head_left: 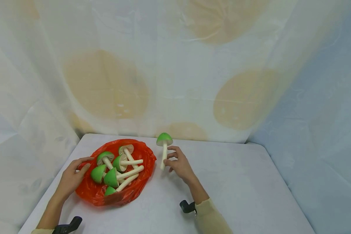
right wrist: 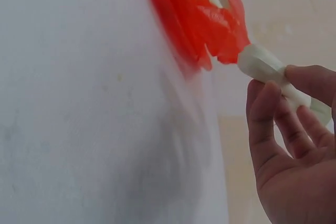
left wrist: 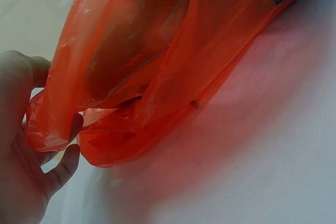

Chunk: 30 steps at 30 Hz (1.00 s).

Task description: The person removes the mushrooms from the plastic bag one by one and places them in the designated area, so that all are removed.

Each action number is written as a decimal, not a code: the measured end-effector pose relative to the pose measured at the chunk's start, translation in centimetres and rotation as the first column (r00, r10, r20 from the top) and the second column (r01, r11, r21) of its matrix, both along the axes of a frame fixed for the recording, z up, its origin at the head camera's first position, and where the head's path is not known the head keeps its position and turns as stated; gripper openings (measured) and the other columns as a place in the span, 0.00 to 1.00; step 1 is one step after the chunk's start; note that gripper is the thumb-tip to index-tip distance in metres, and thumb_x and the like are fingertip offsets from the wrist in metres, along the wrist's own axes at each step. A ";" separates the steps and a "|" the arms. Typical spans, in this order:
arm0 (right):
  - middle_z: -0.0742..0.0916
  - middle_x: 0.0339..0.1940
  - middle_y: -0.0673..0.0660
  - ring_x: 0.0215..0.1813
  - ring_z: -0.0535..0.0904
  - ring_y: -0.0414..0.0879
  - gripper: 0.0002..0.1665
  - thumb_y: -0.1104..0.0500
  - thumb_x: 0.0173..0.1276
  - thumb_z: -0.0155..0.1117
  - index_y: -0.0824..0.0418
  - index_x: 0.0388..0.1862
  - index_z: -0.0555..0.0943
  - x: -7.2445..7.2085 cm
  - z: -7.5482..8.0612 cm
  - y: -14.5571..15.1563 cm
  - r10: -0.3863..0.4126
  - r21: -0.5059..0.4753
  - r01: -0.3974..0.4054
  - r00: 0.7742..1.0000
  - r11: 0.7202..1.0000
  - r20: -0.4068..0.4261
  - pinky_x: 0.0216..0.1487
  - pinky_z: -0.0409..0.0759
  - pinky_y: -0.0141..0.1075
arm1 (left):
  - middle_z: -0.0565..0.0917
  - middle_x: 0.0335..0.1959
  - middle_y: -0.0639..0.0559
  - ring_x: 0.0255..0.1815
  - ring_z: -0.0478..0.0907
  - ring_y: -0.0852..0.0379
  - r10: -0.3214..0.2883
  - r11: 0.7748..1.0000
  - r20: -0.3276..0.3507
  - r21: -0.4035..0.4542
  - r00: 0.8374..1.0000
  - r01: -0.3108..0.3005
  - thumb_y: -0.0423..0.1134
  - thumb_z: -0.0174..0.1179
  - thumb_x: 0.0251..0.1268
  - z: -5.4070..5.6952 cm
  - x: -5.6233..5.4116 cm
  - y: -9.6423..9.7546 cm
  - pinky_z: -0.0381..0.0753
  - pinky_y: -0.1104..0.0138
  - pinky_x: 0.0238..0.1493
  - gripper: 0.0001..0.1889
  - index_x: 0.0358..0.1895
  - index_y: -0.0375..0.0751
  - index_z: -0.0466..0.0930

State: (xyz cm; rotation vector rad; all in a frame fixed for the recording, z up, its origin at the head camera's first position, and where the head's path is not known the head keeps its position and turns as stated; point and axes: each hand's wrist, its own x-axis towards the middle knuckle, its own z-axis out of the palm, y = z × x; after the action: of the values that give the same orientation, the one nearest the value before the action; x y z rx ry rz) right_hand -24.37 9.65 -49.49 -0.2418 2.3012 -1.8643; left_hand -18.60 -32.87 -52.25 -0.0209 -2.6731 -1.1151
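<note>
One bag [head_left: 105,200] holds perhaps six mushrooms [head_left: 111,177]; the right hand [head_left: 180,164], one mushroom [head_left: 165,150].

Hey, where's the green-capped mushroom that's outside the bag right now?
In the head view, the mushroom is near the middle, just right of the red bag, cap up, its stem pinched by the right hand.

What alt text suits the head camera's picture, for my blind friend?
A right hand holds a green-capped mushroom by its stem, beside a red plastic bag of other mushrooms. The bag sits on a white table, its edge held by a left hand.
</note>
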 end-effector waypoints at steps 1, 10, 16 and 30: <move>0.84 0.49 0.63 0.37 0.86 0.60 0.32 0.60 0.68 0.67 0.56 0.69 0.68 0.2 0.5 0.1 0.001 0.008 -0.002 1.000 1.000 0.008 0.34 0.86 0.46 | 0.76 0.63 0.38 0.51 0.66 0.60 -0.001 1.000 0.001 0.000 1.000 0.001 0.49 0.49 0.80 0.0 0.0 0.0 0.72 0.64 0.43 0.19 0.63 0.43 0.78; 0.83 0.49 0.69 0.44 0.83 0.70 0.32 0.66 0.66 0.67 0.62 0.68 0.69 0.8 1.4 0.7 -0.016 0.021 0.015 0.998 1.000 0.061 0.40 0.86 0.54 | 0.74 0.64 0.37 0.53 0.67 0.52 -0.003 1.000 0.021 0.018 1.000 0.003 0.49 0.49 0.80 0.1 0.0 0.1 0.73 0.60 0.44 0.21 0.64 0.42 0.78; 0.82 0.48 0.67 0.41 0.84 0.62 0.34 0.67 0.65 0.68 0.61 0.68 0.68 0.0 0.0 1.1 -0.026 0.011 0.025 0.998 1.000 0.065 0.38 0.86 0.52 | 0.74 0.63 0.36 0.54 0.68 0.48 0.000 1.000 0.033 0.027 0.999 -0.001 0.49 0.48 0.80 -0.1 -0.1 0.0 0.74 0.57 0.44 0.21 0.64 0.42 0.77; 0.82 0.49 0.70 0.45 0.83 0.71 0.37 0.66 0.67 0.68 0.59 0.73 0.66 -1.2 -1.6 1.4 -0.005 -0.001 0.005 0.994 1.000 0.113 0.44 0.84 0.62 | 0.73 0.64 0.35 0.55 0.69 0.44 -0.006 1.000 0.038 0.030 0.999 0.005 0.49 0.48 0.81 -0.1 -0.1 -0.1 0.74 0.57 0.44 0.21 0.65 0.41 0.76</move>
State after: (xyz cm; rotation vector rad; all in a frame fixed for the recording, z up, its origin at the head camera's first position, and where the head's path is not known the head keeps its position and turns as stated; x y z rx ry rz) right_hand -25.58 11.07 -51.13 -0.1275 2.2278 -1.8316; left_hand -18.70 -32.93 -52.38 -0.0015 -2.6907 -1.1690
